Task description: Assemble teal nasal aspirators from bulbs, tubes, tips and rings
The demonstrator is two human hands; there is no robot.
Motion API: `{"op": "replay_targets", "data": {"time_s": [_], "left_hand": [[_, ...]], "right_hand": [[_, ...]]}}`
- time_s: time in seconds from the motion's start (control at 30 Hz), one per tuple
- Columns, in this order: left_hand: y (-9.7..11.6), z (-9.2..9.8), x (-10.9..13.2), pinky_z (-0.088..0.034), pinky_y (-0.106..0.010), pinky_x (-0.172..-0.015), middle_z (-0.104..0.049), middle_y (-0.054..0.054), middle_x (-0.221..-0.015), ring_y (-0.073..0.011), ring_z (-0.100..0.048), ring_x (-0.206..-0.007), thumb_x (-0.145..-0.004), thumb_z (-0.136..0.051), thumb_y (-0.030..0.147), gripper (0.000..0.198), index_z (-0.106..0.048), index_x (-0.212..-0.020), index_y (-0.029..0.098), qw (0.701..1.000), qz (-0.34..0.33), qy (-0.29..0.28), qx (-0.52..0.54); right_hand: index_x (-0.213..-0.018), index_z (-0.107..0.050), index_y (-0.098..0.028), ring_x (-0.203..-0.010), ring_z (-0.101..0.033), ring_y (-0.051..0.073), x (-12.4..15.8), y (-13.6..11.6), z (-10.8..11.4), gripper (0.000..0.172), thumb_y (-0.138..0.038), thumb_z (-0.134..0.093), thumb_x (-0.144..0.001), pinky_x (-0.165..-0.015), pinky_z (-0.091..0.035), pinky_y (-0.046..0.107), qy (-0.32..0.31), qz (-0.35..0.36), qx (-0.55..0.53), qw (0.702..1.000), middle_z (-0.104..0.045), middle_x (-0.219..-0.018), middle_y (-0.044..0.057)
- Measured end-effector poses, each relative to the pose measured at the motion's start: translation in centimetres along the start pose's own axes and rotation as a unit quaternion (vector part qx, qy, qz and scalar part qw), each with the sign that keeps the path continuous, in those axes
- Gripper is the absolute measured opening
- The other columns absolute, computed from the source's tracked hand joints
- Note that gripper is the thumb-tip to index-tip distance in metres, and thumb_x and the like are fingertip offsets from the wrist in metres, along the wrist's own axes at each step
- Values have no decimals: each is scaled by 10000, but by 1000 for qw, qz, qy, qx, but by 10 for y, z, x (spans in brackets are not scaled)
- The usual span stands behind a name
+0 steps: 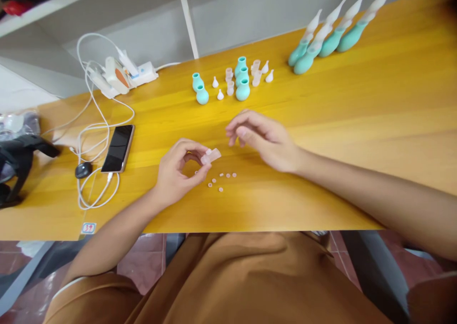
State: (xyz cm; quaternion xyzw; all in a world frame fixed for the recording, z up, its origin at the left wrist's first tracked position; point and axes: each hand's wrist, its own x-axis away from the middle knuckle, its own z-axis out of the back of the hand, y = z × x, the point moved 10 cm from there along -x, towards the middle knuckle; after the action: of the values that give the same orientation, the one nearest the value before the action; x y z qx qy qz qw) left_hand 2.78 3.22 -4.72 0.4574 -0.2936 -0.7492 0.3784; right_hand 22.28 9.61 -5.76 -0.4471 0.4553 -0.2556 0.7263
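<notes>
My left hand (178, 172) pinches a small translucent plastic tube connector (212, 156) between thumb and fingers, above the wooden table. My right hand (266, 138) hovers to its right, fingers loosely curled and apart from the thumb, with nothing visible in them. Just below the connector lie several tiny pinkish rings (221, 189). Farther back stand teal rubber bulbs (243, 90), more translucent connectors (230, 87) and small white nozzle tips (269, 76), in loose rows. At the back right stand several assembled teal bulb aspirators (352, 36) with long pale tips.
On the left, a phone (118, 148) lies beside a black earbud case (83, 170) and looped white cables (81, 191). A power strip (144, 74) with plugs sits against the back wall. A black strapped device (17, 162) is at the far left. The table's front edge borders my body.
</notes>
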Motion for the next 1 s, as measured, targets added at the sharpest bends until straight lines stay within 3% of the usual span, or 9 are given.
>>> {"op": "replay_targets", "data": {"time_s": [0.1,0.17,0.27,0.43,0.67,0.83,1.0], "left_hand": [[-3,2,-1,-651,-289,-860,-729,-67,-1142,-152,-730,-967,-969,-821,193,293,-723,-1242,236,1000,7,1,-13],[-6,3,0,-641,-294,-868,-735,-66,-1136,-150,-726,-962,-978,-807,198,297,-714,-1258,232,1000,12,4,-15],[-10,5,0,-627,-288,-866,-749,-53,-1115,-141,-729,-946,-974,-815,210,372,-671,-1317,232,1000,21,18,1],[-12,8,0,-609,-269,-850,-759,-47,-1111,-131,-728,-936,-970,-839,227,299,-656,-1207,223,999,36,25,22],[-6,5,0,-599,-286,-855,-780,-71,-1132,-155,-749,-973,-982,-828,194,183,-698,-1109,214,999,27,-4,19],[-2,2,-1,-603,-274,-845,-780,-70,-1127,-142,-737,-943,-958,-848,150,225,-705,-1121,213,1000,8,-17,10],[1,1,-1,-628,-269,-847,-769,-72,-1129,-140,-737,-940,-938,-866,132,255,-727,-1136,214,1000,-9,-26,3]], "right_hand": [[-1033,-790,-245,-874,-634,204,-15,7,48,89,-308,-797,-970,-879,-537,400,-5,86,187,979,-705,-1084,92],[-1127,-787,-220,-802,-617,178,-21,32,71,254,-261,-837,-882,-851,-533,398,-29,56,251,966,-686,-1150,99],[-1154,-786,-229,-730,-585,160,-23,65,83,385,-285,-897,-789,-773,-522,363,-81,-5,282,956,-682,-1074,68],[-993,-786,-246,-755,-604,191,-22,67,69,232,-403,-878,-848,-729,-504,351,-119,-24,277,953,-716,-985,63],[-993,-745,-232,-725,-639,171,-10,25,27,408,-589,-907,-881,-638,-491,303,-93,-89,87,988,-753,-857,33],[-1049,-771,-204,-724,-662,146,2,-13,-9,295,-473,-856,-963,-643,-515,270,-106,-55,38,992,-762,-857,30],[-1077,-773,-189,-690,-672,132,7,-25,-19,138,-300,-789,-999,-648,-531,256,-120,12,71,990,-753,-830,15]]}}
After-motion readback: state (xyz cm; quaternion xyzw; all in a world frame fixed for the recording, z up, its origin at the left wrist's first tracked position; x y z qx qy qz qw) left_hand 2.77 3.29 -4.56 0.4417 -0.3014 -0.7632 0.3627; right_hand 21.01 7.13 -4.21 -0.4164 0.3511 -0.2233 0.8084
